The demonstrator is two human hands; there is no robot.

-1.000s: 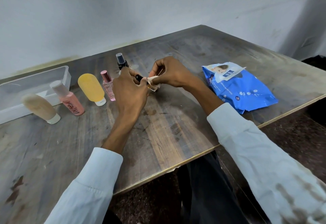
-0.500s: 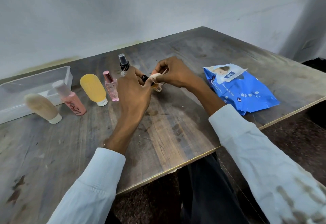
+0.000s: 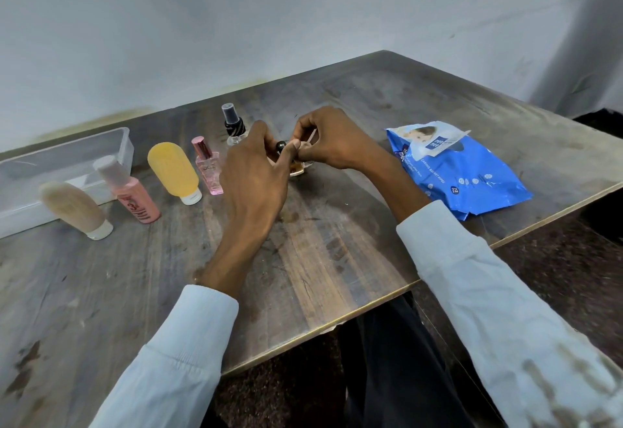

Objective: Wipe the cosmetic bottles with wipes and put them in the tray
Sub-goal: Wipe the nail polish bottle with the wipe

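A plain, bare room, more like a home or a simple workroom than a shop or lab; which exactly cannot be told. A worn wooden table (image 3: pixel 337 242) with scuffed, stained boards stands pushed into the corner of unadorned, pale painted walls (image 3: pixel 236 23), with a yellowish stain along the far edge. On it lie household goods: a pack of baby wipes (image 3: pixel 465 174) near the right edge, cosmetic bottles (image 3: pixel 172 168) and a clear plastic tray (image 3: pixel 67 158) at the far left edge.

A table (image 3: pixel 337 259) holds everything, with two hands meeting at its centre around a small bottle (image 3: pixel 281 146). From nine toward eleven o'clock runs a row of five bottles (image 3: pixel 172 168), a tray (image 3: pixel 64 154) behind its leftmost ones. A wipes pack (image 3: pixel 465 178) lies at three o'clock.
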